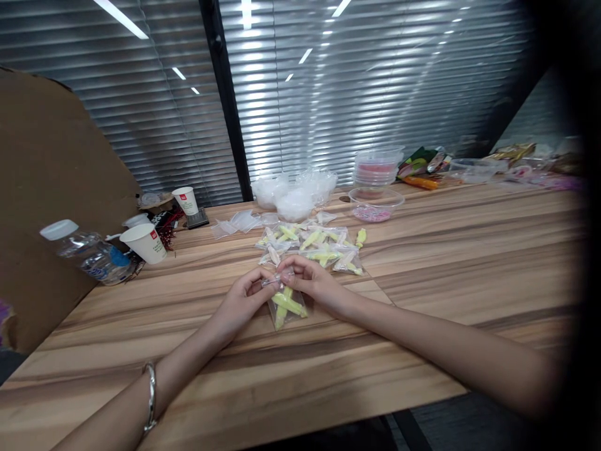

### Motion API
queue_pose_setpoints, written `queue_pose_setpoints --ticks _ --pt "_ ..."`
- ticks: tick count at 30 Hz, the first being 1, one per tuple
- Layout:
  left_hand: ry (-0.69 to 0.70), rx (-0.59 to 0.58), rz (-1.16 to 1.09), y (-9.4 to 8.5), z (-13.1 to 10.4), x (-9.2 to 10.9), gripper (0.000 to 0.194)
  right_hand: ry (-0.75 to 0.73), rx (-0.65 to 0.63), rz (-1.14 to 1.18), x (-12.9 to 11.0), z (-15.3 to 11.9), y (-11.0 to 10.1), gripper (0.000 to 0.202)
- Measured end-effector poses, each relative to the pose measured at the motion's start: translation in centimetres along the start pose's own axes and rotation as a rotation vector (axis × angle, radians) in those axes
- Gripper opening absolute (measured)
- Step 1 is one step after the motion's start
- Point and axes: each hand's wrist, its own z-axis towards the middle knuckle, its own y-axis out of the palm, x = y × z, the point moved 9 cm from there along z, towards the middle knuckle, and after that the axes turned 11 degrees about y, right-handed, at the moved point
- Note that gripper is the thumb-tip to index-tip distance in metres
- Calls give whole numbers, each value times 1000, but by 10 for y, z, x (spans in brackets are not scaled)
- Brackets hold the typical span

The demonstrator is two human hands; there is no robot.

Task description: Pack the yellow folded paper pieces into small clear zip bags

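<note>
Bag (288, 308) is at near middle of worktop (451, 269), top edge clamped in both grips, left hand (247, 294) and right hand (313, 280), presumably to hold it taut; filled bags (323, 255) at 1 o'clock, flat bags (244, 221) at 11 o'clock, apparently for reach.

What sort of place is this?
Probably an office or small workroom: slatted blinds line the back, and the wood-grain table holds small clear bags with yellow pieces and stacked plastic containers.
</note>
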Motion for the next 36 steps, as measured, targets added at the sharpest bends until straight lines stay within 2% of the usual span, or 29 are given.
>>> queue_pose_setpoints --ticks 5,13,36 --pt "19 75 -61 -6 0 -2 20 -31 21 -63 -5 -1 1 24" --pt "27 105 7 -11 1 -3 26 -44 57 -101 -8 -3 1 24" --pt "22 116 -4 -10 -1 0 27 -65 39 -120 -5 -3 2 22"
